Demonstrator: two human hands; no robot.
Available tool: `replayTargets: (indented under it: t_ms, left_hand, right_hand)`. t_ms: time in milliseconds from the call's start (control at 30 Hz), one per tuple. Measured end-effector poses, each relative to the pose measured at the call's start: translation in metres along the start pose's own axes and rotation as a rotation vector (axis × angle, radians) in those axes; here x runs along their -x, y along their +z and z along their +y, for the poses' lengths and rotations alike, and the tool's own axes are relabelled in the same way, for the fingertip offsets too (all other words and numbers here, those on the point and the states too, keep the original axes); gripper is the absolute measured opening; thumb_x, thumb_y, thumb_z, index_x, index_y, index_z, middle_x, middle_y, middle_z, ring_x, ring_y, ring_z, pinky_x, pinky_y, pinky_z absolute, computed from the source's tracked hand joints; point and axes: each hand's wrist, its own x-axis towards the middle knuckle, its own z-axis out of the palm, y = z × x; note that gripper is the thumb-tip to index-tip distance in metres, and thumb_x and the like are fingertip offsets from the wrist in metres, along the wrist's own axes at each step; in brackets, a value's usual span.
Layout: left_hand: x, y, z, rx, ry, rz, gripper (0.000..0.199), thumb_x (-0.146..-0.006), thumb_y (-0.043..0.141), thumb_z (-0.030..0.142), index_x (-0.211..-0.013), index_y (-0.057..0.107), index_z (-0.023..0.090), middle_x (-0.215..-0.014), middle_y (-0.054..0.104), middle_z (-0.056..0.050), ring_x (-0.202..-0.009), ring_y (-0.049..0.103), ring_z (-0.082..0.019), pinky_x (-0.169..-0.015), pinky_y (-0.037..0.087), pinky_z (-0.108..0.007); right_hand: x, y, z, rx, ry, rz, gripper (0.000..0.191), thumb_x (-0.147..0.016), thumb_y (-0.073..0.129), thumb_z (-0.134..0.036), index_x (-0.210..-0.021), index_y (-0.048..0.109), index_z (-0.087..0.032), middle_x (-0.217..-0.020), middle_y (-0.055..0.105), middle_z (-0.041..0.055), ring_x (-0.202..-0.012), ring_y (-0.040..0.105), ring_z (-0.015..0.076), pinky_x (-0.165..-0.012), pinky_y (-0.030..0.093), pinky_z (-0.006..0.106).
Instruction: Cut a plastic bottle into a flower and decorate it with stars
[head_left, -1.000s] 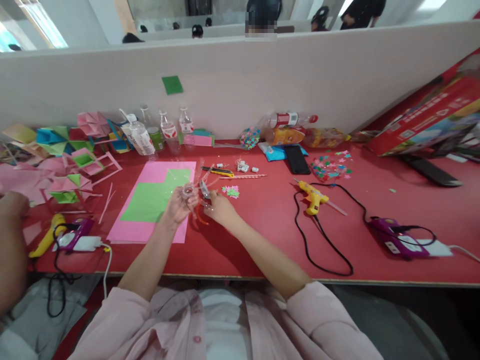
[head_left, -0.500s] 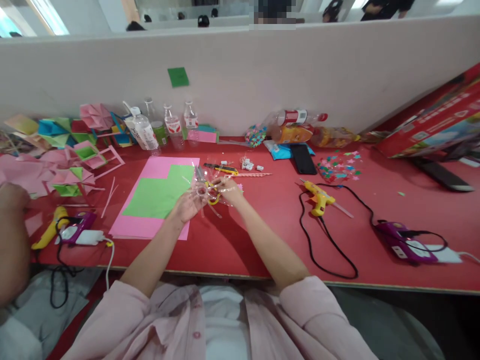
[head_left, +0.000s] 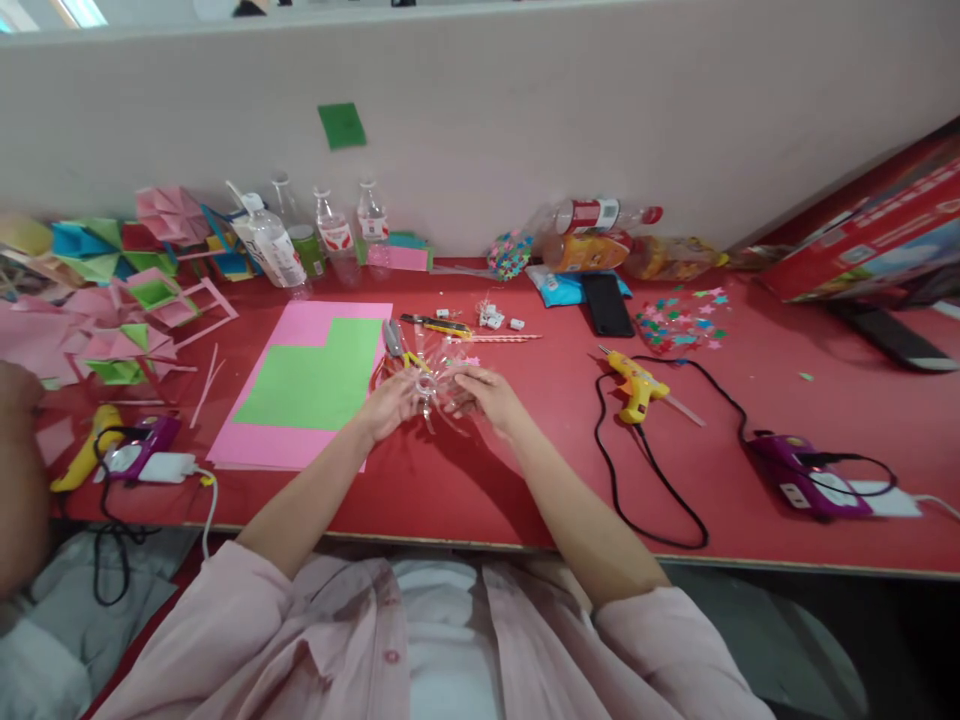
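Observation:
A clear plastic bottle top (head_left: 427, 384), cut into thin strips that splay outward around its neck, is held low over the red table between my hands. My left hand (head_left: 393, 404) is closed around its neck side. At its right side, the bent fingers of my right hand (head_left: 486, 394) pinch the clear strips. Just beyond my left hand lie scissors (head_left: 392, 340) with grey blades and yellow handles, partly hidden behind the strips. To the left, a green sheet (head_left: 307, 385) rests on pink paper (head_left: 251, 446).
A utility knife (head_left: 442, 325) and small white pieces (head_left: 491, 317) lie behind my hands. On the right are a yellow glue gun (head_left: 636, 388), its black cable and a purple power strip (head_left: 814, 480). Bottles (head_left: 337, 235) line the partition. Another person's arm (head_left: 21, 480) is at far left.
My right hand has let go of the scissors, which now lie beyond my left hand. It has moved right onto the bottle top's strips. The view has tilted down slightly.

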Motion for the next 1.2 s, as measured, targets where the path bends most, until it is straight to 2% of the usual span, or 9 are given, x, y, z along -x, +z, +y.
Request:
replayTargets:
  t_ms: [67, 133, 200, 300, 667, 800, 900, 1000, 1200]
  left_hand:
    - [-0.001, -0.007, 0.0, -0.226, 0.098, 0.085, 0.008, -0.081, 0.06, 0.025, -0.083, 0.062, 0.018, -0.073, 0.06, -0.002, -0.065, 0.06, -0.013, -0.054, 0.046, -0.021]
    - [0.0, -0.016, -0.001, -0.519, 0.311, 0.146, 0.006, -0.073, 0.068, 0.021, -0.078, 0.066, 0.019, -0.085, 0.063, -0.004, -0.09, 0.06, -0.017, -0.076, 0.049, -0.024]
    - [0.003, -0.024, -0.005, -0.792, 0.456, 0.096, 0.021, -0.066, 0.074, 0.019, -0.086, 0.07, 0.023, -0.108, 0.063, -0.007, -0.118, 0.048, -0.024, -0.104, 0.036, -0.035]
    - [0.007, -0.032, -0.011, -0.993, 0.454, -0.021, 0.029, -0.066, 0.071, 0.016, -0.093, 0.07, 0.026, -0.122, 0.061, -0.007, -0.129, 0.04, -0.028, -0.115, 0.013, -0.045]
    - [-0.009, -0.055, 0.005, -1.088, 0.523, 0.022, 0.032, -0.065, 0.053, 0.002, -0.082, 0.069, 0.024, -0.106, 0.068, -0.005, -0.126, 0.045, -0.026, -0.117, 0.005, -0.047]
    - [-0.009, -0.058, 0.019, -0.928, 0.487, 0.109, 0.033, -0.067, 0.048, -0.002, -0.075, 0.069, 0.022, -0.099, 0.067, -0.005, -0.116, 0.052, -0.021, -0.112, 0.024, -0.039]
    - [0.0, -0.052, 0.029, -0.715, 0.473, 0.204, 0.032, -0.072, 0.049, 0.0, -0.082, 0.07, 0.023, -0.098, 0.066, -0.002, -0.099, 0.056, -0.016, -0.094, 0.04, -0.027]
    - [0.01, -0.041, 0.036, -0.555, 0.47, 0.196, 0.023, -0.076, 0.054, 0.005, -0.082, 0.07, 0.021, -0.091, 0.066, -0.003, -0.091, 0.057, -0.013, -0.08, 0.043, -0.019]
    - [0.012, -0.018, 0.035, -0.432, 0.369, 0.066, 0.015, -0.075, 0.063, 0.015, -0.089, 0.066, 0.018, -0.099, 0.066, -0.005, -0.095, 0.059, -0.015, -0.084, 0.043, -0.023]
  right_hand:
    - [0.001, -0.006, 0.0, 0.008, 0.006, 0.002, 0.017, -0.083, 0.05, -0.028, -0.093, 0.061, -0.02, -0.085, 0.069, 0.0025, -0.058, 0.064, 0.0111, -0.054, 0.052, 0.023]
    - [0.005, -0.014, -0.002, 0.03, 0.015, 0.0, 0.016, -0.082, 0.051, -0.027, -0.091, 0.063, -0.02, -0.084, 0.069, 0.0019, -0.057, 0.065, 0.0111, -0.052, 0.05, 0.022]
    - [0.009, -0.021, -0.003, 0.063, 0.034, -0.013, 0.014, -0.081, 0.053, -0.025, -0.088, 0.063, -0.019, -0.078, 0.069, 0.0009, -0.056, 0.064, 0.0115, -0.05, 0.049, 0.022]
    - [0.013, -0.027, -0.002, 0.112, 0.066, -0.035, 0.012, -0.079, 0.055, -0.024, -0.086, 0.064, -0.019, -0.072, 0.068, 0.0, -0.054, 0.063, 0.0114, -0.048, 0.048, 0.021]
    - [0.0, -0.015, 0.013, 0.141, 0.091, -0.034, 0.011, -0.083, 0.052, -0.021, -0.089, 0.061, -0.019, -0.076, 0.069, 0.0014, -0.057, 0.064, 0.0107, -0.051, 0.052, 0.021]
    - [-0.007, -0.009, 0.019, 0.157, 0.101, -0.046, 0.01, -0.083, 0.052, -0.021, -0.091, 0.058, -0.019, -0.076, 0.069, 0.0025, -0.059, 0.066, 0.0124, -0.05, 0.052, 0.022]
    - [-0.003, -0.009, 0.018, 0.195, 0.085, -0.068, 0.012, -0.08, 0.058, -0.023, -0.092, 0.059, -0.019, -0.08, 0.069, 0.0032, -0.067, 0.066, 0.0132, -0.052, 0.052, 0.022]
    - [0.005, -0.015, 0.013, 0.241, 0.05, -0.082, 0.021, -0.074, 0.066, -0.025, -0.094, 0.062, -0.019, -0.088, 0.068, 0.0037, -0.075, 0.063, 0.0134, -0.06, 0.053, 0.023]
    - [0.006, -0.027, 0.016, 0.351, -0.066, -0.053, 0.026, -0.071, 0.066, -0.03, -0.093, 0.062, -0.016, -0.09, 0.067, 0.0048, -0.075, 0.061, 0.0133, -0.07, 0.051, 0.029]
